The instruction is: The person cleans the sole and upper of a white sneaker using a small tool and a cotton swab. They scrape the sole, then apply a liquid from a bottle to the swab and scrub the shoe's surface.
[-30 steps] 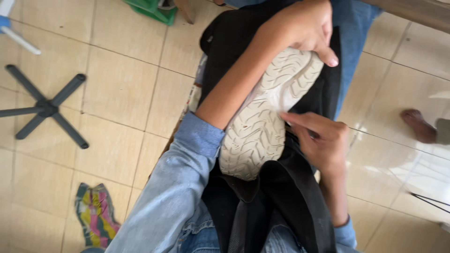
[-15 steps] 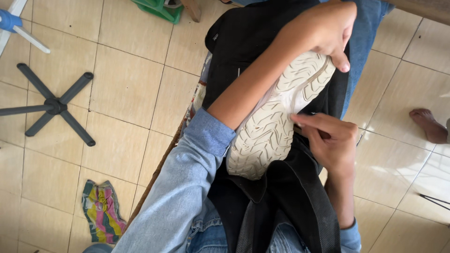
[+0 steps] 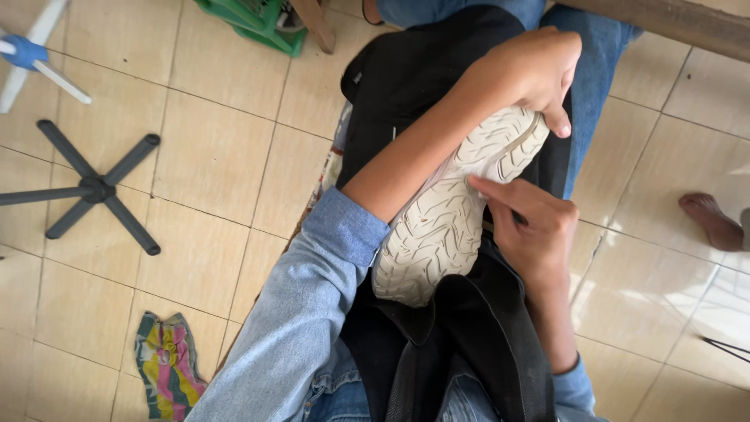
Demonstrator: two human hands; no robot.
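Note:
A shoe with a white, ridged sole point(image 3: 445, 223) lies sole-up on a black bag point(image 3: 422, 78) across my lap. My left hand point(image 3: 531, 74) grips the far end of the shoe, fingers curled over its edge. My right hand point(image 3: 535, 230) rests against the sole's right side, fingers bent and touching the tread near the middle; whether it holds a small tool I cannot tell. Both forearms wear rolled light-blue denim sleeves.
Beige floor tiles surround me. A black five-arm chair base point(image 3: 94, 191) lies at the left, a striped coloured cloth point(image 3: 168, 363) at the lower left, a green crate point(image 3: 258, 23) at the top. Another person's bare foot point(image 3: 711, 219) stands at the right, under a wooden edge point(image 3: 672, 27).
The view has shifted slightly; the shoe and both hands sit a little further right and up in the picture. My right hand has slid along the sole's edge.

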